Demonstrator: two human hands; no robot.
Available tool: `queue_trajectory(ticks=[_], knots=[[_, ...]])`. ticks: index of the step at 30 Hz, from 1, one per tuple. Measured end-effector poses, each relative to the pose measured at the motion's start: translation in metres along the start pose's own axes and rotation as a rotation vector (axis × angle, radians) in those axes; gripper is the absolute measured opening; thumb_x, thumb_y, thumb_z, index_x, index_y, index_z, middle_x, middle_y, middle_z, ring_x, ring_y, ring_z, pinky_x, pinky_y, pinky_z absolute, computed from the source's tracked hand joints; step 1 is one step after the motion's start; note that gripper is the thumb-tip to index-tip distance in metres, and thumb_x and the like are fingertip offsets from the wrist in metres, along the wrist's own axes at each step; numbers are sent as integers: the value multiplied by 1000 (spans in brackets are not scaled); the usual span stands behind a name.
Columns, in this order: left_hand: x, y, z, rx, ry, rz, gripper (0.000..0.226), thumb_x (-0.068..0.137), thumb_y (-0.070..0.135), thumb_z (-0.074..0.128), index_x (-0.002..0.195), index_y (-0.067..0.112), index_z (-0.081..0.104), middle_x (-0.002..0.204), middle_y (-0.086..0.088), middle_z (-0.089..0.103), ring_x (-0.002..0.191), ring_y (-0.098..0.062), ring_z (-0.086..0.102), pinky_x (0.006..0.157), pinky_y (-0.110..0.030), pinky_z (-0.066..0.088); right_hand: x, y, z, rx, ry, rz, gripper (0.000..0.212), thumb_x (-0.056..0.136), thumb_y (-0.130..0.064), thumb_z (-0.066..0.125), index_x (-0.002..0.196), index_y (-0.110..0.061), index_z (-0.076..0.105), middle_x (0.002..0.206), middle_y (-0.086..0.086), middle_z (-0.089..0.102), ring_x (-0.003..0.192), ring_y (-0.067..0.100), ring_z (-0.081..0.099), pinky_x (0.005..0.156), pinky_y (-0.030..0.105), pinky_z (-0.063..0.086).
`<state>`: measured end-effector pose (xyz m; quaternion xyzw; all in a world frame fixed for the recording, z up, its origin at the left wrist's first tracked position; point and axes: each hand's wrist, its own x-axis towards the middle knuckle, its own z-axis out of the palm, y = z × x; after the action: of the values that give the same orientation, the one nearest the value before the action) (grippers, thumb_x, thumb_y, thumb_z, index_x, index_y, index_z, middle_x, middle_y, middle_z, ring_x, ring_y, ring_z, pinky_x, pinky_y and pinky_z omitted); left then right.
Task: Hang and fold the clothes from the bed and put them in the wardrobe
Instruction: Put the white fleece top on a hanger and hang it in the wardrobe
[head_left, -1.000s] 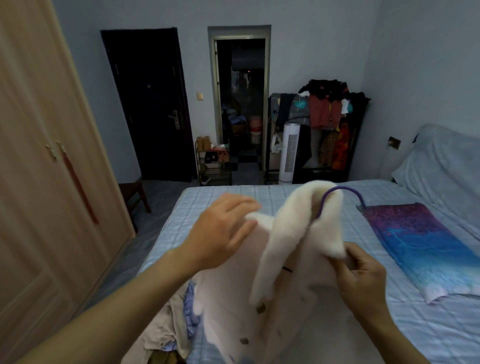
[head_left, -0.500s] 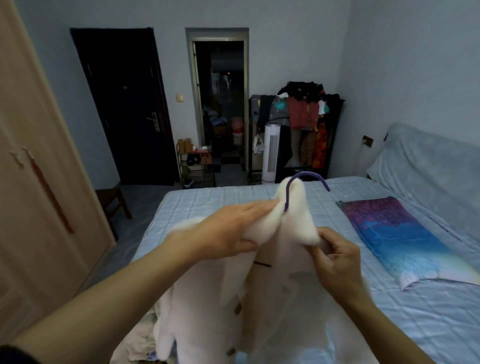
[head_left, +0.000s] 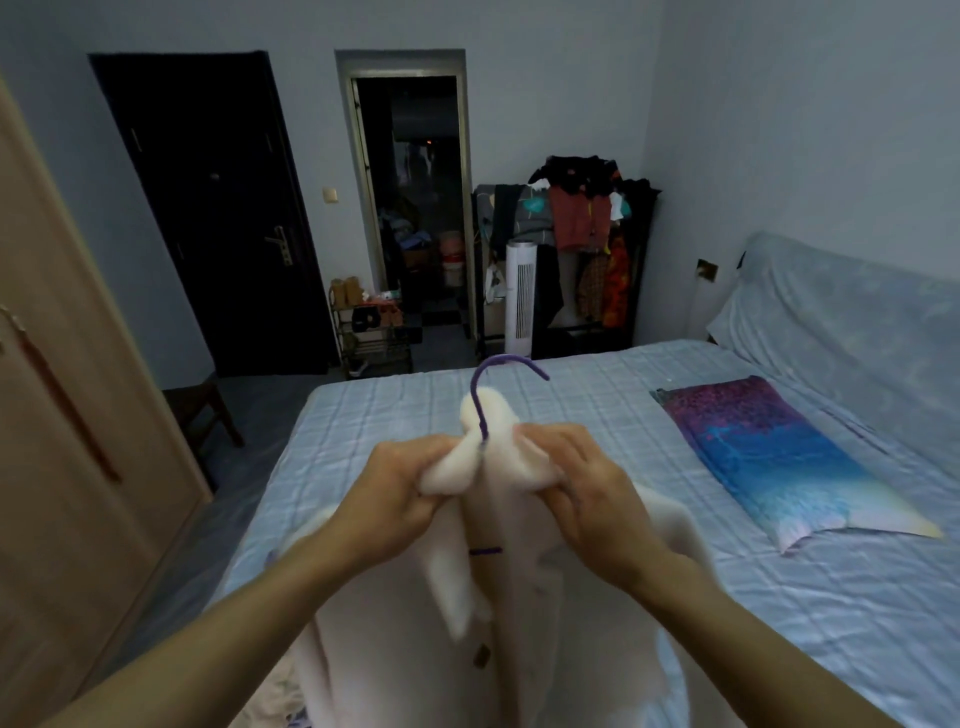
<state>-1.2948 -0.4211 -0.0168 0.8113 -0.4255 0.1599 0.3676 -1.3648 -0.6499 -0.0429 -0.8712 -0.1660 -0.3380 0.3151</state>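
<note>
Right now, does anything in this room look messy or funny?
Yes. The clothes rack by the far wall is heaped with garments piled over its top, not hung neatly. On the bed, both hands grip the white coat's collar around a purple hanger.

Dim, bluish, even room light, soft shadows, wide-angle bending at the edges, slight blur low in the frame

Two hands: the left hand (head_left: 395, 488) and the right hand (head_left: 582, 493). One white coat (head_left: 467, 623) on one purple hanger (head_left: 498, 374). One bed (head_left: 675, 597), one pillow (head_left: 769, 457), one wardrobe (head_left: 62, 415), one dark door (head_left: 218, 208), one white tower fan (head_left: 521, 296), one clothes rack (head_left: 587, 234).
</note>
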Motion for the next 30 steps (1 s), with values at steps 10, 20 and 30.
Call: queue_trajectory(ticks=[10, 20, 30], knots=[[-13, 9, 4, -37, 144, -180, 29, 76, -1, 75, 92, 24, 74, 78, 7, 72, 72, -9, 67, 62, -26, 50, 20, -11, 3, -17, -218, -46, 40, 87, -8, 69, 126, -15, 62, 120, -3, 62, 107, 16, 59, 93, 30, 47], [-29, 30, -18, 90, -51, -69, 45, 75, 12, 75, 119, 18, 64, 105, 6, 66, 92, -9, 61, 80, -28, 47, 28, -15, 23, -164, -52, -116, 21, 86, -7, 67, 105, -13, 69, 99, -3, 66, 93, 22, 54, 80, 38, 42], [-74, 66, -70, 88, 274, -234, 51, 69, 2, 65, 120, 10, 67, 104, 1, 69, 97, -14, 65, 83, -33, 50, 64, -78, 50, 92, 26, -306, 30, 78, 9, 74, 104, -3, 69, 101, 6, 67, 93, 23, 53, 85, 23, 38]])
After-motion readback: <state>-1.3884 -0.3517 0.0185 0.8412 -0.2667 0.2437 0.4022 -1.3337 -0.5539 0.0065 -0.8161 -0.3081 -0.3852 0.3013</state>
